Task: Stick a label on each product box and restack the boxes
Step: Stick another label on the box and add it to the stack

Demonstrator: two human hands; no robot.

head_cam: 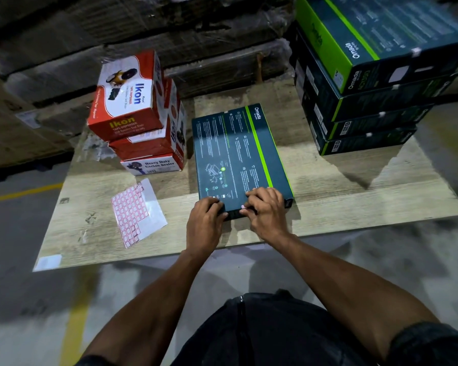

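Item: Omada product box (pixel 238 154), dark teal with a green stripe, lying flat at the centre of the counter (pixel 354 186), its near end at the near edge.

Left hand (pixel 205 220): fingers curled over the near-left corner of the box, gripping it.

Right hand (pixel 266 208): fingertips pressed on the near edge of the box, over a small pink-and-white label (pixel 243 206). The label is mostly covered, so whether it is fully stuck down cannot be told.

Label sheet (pixel 136 213): red-bordered stickers on backing, flat on the counter just left of the hands, some cells already peeled.

Stack of Omada boxes (pixel 368 83): four high, far right, upper boxes skewed off the lower ones.

Stack of Ikon tape dispenser boxes (pixel 140 122): three high, far left, top box tilted.

Risks, as judged: the label may crease or wrap over the box edge if pressed unevenly; adding this box to the skewed right stack could tip it; the loose label sheet may slide off if brushed by a forearm.
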